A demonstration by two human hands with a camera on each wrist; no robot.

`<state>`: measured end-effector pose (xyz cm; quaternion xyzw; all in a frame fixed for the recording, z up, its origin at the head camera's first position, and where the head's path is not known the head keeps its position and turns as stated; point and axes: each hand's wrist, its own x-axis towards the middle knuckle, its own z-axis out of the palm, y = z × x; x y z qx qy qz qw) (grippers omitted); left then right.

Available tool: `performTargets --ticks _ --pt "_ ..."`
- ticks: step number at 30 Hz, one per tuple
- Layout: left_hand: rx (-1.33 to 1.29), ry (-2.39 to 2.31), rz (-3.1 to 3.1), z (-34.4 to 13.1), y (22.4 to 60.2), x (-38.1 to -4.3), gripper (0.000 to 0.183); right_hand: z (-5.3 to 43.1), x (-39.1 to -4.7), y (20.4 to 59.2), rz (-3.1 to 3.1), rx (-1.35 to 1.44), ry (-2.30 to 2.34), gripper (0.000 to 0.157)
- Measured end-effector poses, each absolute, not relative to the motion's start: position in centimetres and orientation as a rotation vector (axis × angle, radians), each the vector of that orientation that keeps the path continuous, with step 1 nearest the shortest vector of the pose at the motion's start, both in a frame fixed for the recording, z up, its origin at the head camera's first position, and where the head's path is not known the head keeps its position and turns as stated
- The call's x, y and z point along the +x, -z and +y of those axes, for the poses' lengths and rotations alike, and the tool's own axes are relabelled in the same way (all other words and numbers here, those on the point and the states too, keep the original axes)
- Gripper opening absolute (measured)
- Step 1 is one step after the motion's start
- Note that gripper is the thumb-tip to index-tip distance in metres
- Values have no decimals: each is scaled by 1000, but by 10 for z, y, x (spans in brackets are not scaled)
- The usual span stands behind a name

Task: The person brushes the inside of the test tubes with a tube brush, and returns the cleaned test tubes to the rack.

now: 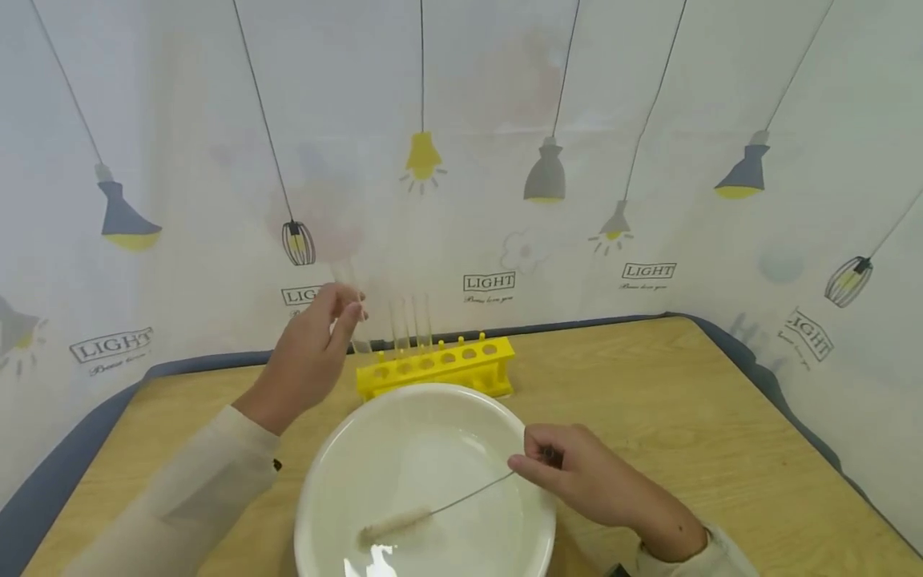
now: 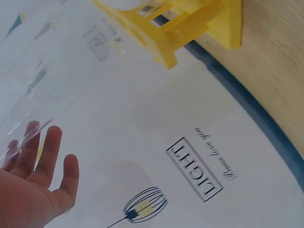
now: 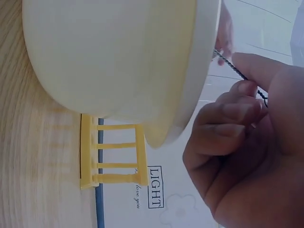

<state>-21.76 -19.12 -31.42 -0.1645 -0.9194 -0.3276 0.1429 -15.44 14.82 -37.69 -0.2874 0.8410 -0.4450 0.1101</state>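
Observation:
My left hand (image 1: 306, 361) is raised by the left end of a yellow test tube rack (image 1: 440, 367), its thumb and fingers pinching a clear test tube (image 1: 363, 332). That tube stands nearly upright; faint glass streaks cross the fingers (image 2: 47, 156) in the left wrist view. Over the right rim of a white basin (image 1: 312, 481), my right hand (image 1: 587, 477) grips the twisted wire handle (image 3: 232, 66) of a test tube brush. The pale bristle head (image 1: 395, 525) lies low inside the basin, where water seems to reflect light. Two more clear tubes (image 1: 422, 324) stand in the rack.
The basin stands on a wooden table (image 1: 649, 385), directly in front of the rack. Behind the table's dark blue edge (image 1: 577, 324) hangs a white sheet (image 1: 461, 224) printed with lamps.

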Motion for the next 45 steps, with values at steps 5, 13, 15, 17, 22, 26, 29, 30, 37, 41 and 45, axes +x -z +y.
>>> performTargets --ticks 5,13,15,17,22,26,29,30,37,41,45 --pt "-504 827 -2572 -195 310 -191 40 144 -153 377 2476 -854 1357 29" --pt "-607 627 -2394 -205 340 -150 31 141 -153 382 2485 -851 1334 39" --pt "-617 570 -2358 -208 347 -141 32 142 -154 383 2461 -869 1334 42" --pt "-618 521 -2340 -211 354 -134 33 143 -156 384 2421 -883 1354 43" --pt "-576 466 -2365 -220 372 -120 39 149 -160 390 2370 -872 1424 40" --pt "-543 442 -2430 -223 384 -114 38 158 -162 398 2368 -859 1508 40" --pt "-513 429 -2494 -223 391 -113 31 165 -165 405 2339 -816 1604 43" --pt "-511 426 -2507 -223 393 -112 29 167 -166 407 2319 -807 1637 45" --pt "-577 397 -2501 -223 404 -111 25 177 -171 413 2228 -676 1786 52" --pt "-648 390 -2448 -224 408 -113 24 182 -174 415 2139 -631 1909 51" --pt "-688 379 -2464 -225 412 -116 23 187 -179 416 1997 -631 2031 50"
